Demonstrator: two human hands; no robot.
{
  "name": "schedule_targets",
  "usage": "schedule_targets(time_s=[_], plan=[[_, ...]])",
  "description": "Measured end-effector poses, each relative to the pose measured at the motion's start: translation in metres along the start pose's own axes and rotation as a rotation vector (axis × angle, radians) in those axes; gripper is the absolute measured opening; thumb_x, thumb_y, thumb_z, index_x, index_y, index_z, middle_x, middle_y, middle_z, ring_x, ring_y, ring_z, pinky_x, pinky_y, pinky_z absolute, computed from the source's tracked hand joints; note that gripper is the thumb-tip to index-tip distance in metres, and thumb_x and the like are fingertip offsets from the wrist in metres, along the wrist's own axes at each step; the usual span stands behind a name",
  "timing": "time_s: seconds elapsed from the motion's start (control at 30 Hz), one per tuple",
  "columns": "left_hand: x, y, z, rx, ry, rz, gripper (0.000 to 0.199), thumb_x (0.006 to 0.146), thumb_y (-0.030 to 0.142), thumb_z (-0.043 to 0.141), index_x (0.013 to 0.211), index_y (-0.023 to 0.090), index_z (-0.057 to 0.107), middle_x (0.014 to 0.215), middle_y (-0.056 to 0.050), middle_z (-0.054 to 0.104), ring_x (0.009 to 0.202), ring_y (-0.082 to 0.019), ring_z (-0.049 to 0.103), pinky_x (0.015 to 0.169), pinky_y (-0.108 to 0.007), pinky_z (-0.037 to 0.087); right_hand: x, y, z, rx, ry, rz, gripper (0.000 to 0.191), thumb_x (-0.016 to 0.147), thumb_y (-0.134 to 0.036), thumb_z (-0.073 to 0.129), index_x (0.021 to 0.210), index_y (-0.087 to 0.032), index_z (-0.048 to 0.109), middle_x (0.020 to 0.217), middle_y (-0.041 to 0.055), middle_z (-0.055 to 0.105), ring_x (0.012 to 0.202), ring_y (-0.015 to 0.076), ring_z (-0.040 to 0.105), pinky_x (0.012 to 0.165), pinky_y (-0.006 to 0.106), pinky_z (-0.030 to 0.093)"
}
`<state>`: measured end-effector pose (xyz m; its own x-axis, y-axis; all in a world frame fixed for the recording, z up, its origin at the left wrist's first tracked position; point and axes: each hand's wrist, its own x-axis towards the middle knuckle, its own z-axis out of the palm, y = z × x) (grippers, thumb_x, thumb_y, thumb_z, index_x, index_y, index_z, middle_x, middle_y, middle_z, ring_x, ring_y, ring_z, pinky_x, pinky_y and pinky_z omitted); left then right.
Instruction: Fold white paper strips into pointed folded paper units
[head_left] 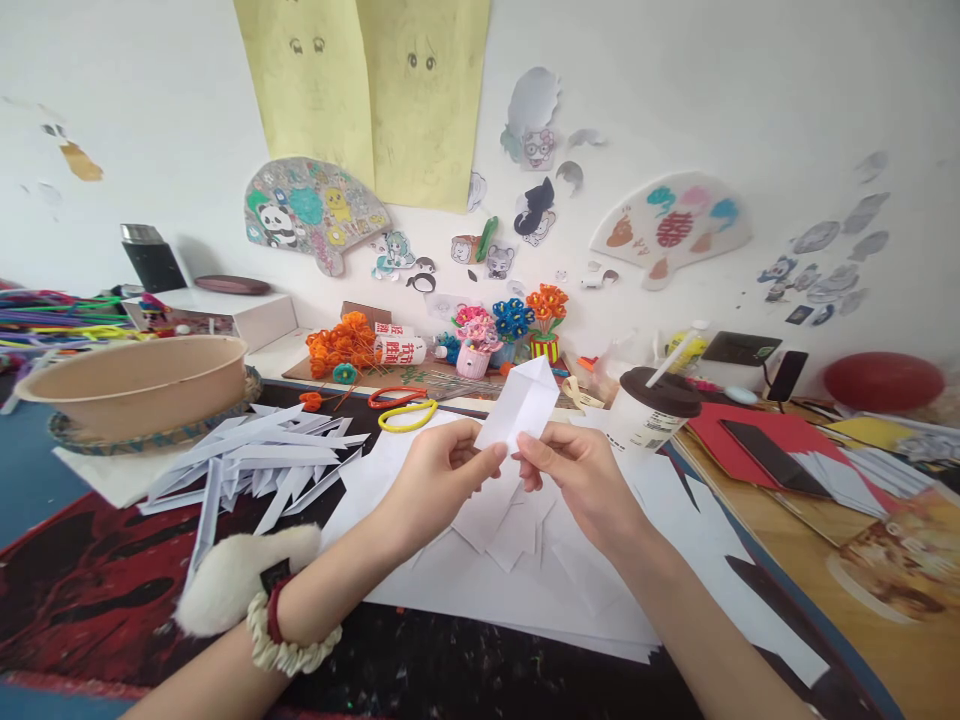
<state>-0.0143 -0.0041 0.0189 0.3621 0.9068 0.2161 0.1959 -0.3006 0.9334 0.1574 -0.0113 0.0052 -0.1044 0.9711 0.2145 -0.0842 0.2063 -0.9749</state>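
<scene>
A small folded sheet of white paper (523,397), with a pointed top edge, is held up between both hands. My left hand (442,465) pinches its lower left side between thumb and fingers. At the lower right edge, my right hand (574,470) grips it the same way, the fingertips close to those of the left. Beneath the hands, several loose white paper pieces (517,530) lie over larger white sheets (465,590). To the left is a heap of folded white paper strips (262,460).
A beige basin (142,385) stands at the left, beside a white fluffy object (232,580). Orange-handled and yellow-handled scissors (407,413) lie beyond the hands. A lidded cup with a straw (652,410) stands at right, near red paper (739,445). Colourful flower crafts (514,320) line the back.
</scene>
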Motion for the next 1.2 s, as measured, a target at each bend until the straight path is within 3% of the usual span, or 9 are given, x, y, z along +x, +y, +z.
schedule_targets(time_s=[0.33,0.47,0.57,0.63,0.7,0.83,1.0,1.07,1.2], plan=[[0.0,0.002,-0.001,-0.039,0.009,0.041,0.023,0.087,0.033,0.056,0.073,0.015,0.061,0.064,0.001,0.06,0.056,-0.01,0.051,0.05,-0.02,0.04,0.0,-0.002,0.001,-0.043,-0.057,-0.045,0.026,0.081,-0.042,0.069,0.078,-0.017,0.073,0.072,0.0051,0.068,0.066,0.017,0.06,0.063,0.031,0.047],[-0.002,0.0,-0.006,0.286,0.064,0.309,0.01,0.086,0.018,0.056,0.094,0.016,0.062,0.084,-0.002,0.066,0.063,-0.011,0.056,0.058,-0.023,0.044,0.001,-0.002,-0.003,-0.055,0.036,-0.054,0.026,0.08,-0.038,0.071,0.065,-0.017,0.069,0.062,0.0019,0.064,0.057,0.0137,0.056,0.057,0.029,0.045],[-0.002,-0.007,-0.012,0.679,0.236,0.634,0.03,0.086,0.006,0.051,0.113,0.019,0.056,0.105,-0.007,0.064,0.078,-0.014,0.06,0.068,-0.027,0.046,0.002,-0.003,-0.008,-0.048,0.04,-0.018,0.029,0.078,-0.038,0.073,0.059,-0.017,0.067,0.057,0.0007,0.061,0.052,0.0123,0.053,0.053,0.028,0.042],[-0.001,-0.014,-0.016,0.913,0.243,0.823,0.03,0.09,0.005,0.047,0.112,0.023,0.057,0.105,-0.006,0.064,0.086,-0.017,0.06,0.07,-0.029,0.044,0.003,-0.003,-0.01,-0.05,0.019,0.003,0.03,0.076,-0.037,0.074,0.056,-0.016,0.066,0.054,0.0004,0.06,0.05,0.0123,0.051,0.051,0.028,0.041],[0.001,-0.019,-0.019,1.013,0.202,0.903,0.026,0.092,0.007,0.046,0.107,0.023,0.059,0.101,-0.005,0.065,0.081,-0.016,0.059,0.07,-0.03,0.042,0.003,-0.004,-0.011,-0.065,0.003,0.011,0.03,0.076,-0.037,0.074,0.056,-0.017,0.066,0.053,0.0003,0.059,0.05,0.0126,0.051,0.051,0.028,0.041],[0.004,-0.019,-0.021,0.98,0.176,0.904,0.022,0.093,0.009,0.046,0.1,0.022,0.063,0.092,-0.004,0.064,0.078,-0.015,0.056,0.068,-0.029,0.041,0.004,-0.004,-0.011,-0.113,0.005,-0.008,0.028,0.079,-0.037,0.072,0.06,-0.017,0.068,0.056,0.0009,0.061,0.053,0.0129,0.053,0.054,0.028,0.043],[0.005,-0.012,-0.015,0.747,0.235,0.841,0.011,0.092,0.014,0.055,0.089,0.02,0.064,0.084,-0.003,0.061,0.075,-0.015,0.055,0.067,-0.029,0.043,0.004,-0.004,-0.008,-0.139,-0.009,-0.05,0.023,0.078,-0.036,0.072,0.065,-0.016,0.071,0.061,0.0025,0.065,0.056,0.0138,0.058,0.055,0.028,0.046],[0.005,-0.01,-0.012,0.641,0.27,0.739,0.004,0.088,0.016,0.061,0.091,0.019,0.061,0.087,-0.003,0.061,0.078,-0.016,0.055,0.069,-0.028,0.044,0.003,-0.005,-0.006,-0.134,-0.013,-0.063,0.022,0.078,-0.035,0.073,0.065,-0.016,0.071,0.06,0.0022,0.065,0.056,0.0138,0.059,0.055,0.027,0.047],[0.005,-0.008,-0.008,0.451,0.345,0.423,0.025,0.077,0.021,0.074,0.095,0.017,0.056,0.086,-0.001,0.06,0.067,-0.013,0.052,0.06,-0.025,0.043,0.001,-0.004,-0.004,-0.101,-0.017,-0.074,0.018,0.078,-0.033,0.073,0.071,-0.017,0.074,0.064,0.0026,0.067,0.057,0.0138,0.061,0.055,0.027,0.049]])
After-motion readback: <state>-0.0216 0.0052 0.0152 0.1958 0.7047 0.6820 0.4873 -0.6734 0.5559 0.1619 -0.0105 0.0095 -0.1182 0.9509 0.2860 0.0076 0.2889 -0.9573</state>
